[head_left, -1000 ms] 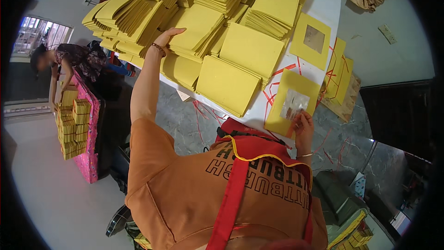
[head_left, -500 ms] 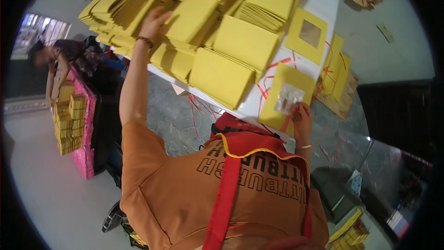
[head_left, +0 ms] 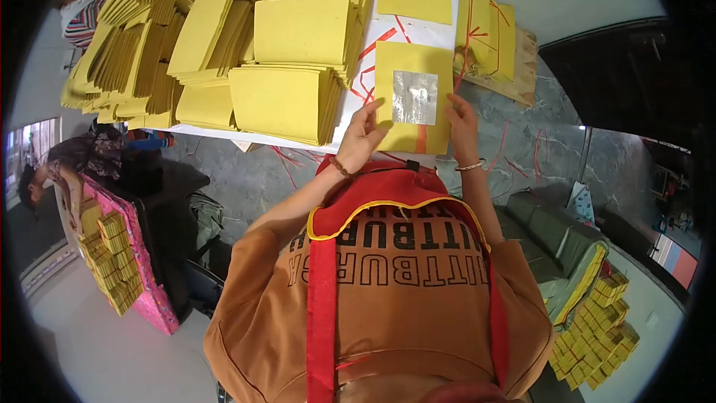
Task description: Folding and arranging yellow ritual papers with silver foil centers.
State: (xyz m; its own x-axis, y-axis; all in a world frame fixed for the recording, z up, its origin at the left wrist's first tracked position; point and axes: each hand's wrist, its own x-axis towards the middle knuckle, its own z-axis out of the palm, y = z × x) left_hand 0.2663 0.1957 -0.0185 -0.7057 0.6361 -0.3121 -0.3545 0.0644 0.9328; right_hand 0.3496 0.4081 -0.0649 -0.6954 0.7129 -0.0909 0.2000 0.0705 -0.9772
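Note:
A yellow paper sheet [head_left: 391,60] lies flat near the table's front edge, with a shiny silvery clear square [head_left: 415,97] on its middle. My left hand [head_left: 362,138] is at its left edge, thumb and fingers bent against the paper. At the opposite edge, the curled fingers of my right hand [head_left: 464,123] grip the sheet's side. An orange-red strip [head_left: 422,136] shows at the sheet's lower part. Just beyond lies a similar yellow sheet [head_left: 389,0] with a greyish square. Stacks of folded yellow paper [head_left: 280,101] stand left of my left hand.
Red ties [head_left: 377,43] lie on the white table top [head_left: 356,97]. More tied yellow sheets [head_left: 503,41] rest on a board at the right. Another person [head_left: 82,160] bends over a pink-covered table [head_left: 153,283] at far left. A green sofa [head_left: 548,242] stands behind right.
My left hand has come from the yellow stacks to the sheet's left edge. My right hand has shifted up its right edge. The clear square now lies flatter and more centred. The view has turned.

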